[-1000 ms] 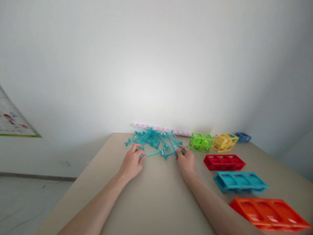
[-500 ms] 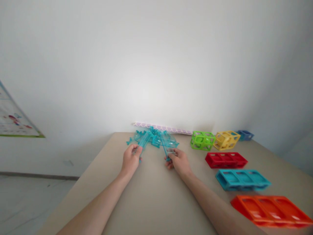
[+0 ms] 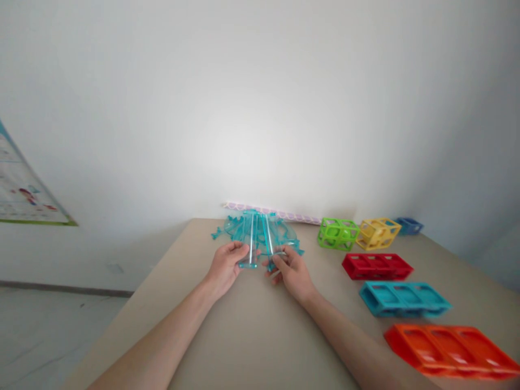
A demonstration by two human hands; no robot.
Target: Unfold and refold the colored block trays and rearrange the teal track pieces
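Observation:
Between the thumb and fingers of my left hand [image 3: 227, 265] is a clear teal plastic piece [image 3: 251, 238], long and narrow, pointing away from me. My right hand [image 3: 291, 269] grips a second clear teal piece [image 3: 266, 233] of similar length. The two pieces stand side by side with a narrow gap between them, closer at the far ends. Behind them lies a pile of other clear teal plastic parts [image 3: 289, 233], partly hidden by the held pieces. Their exact shapes blur together.
On the right stand a green frame block [image 3: 338, 234], a yellow one [image 3: 378, 233] and a dark blue one [image 3: 409, 226]. Nearer are red [image 3: 377, 266], blue [image 3: 405, 298] and orange [image 3: 450, 350] three-window blocks. A patterned purple strip [image 3: 276, 213] runs along the wall.
Both held teal pieces have come closer together. My left hand has moved right and turned its piece more upright, and my right hand has shifted slightly left.

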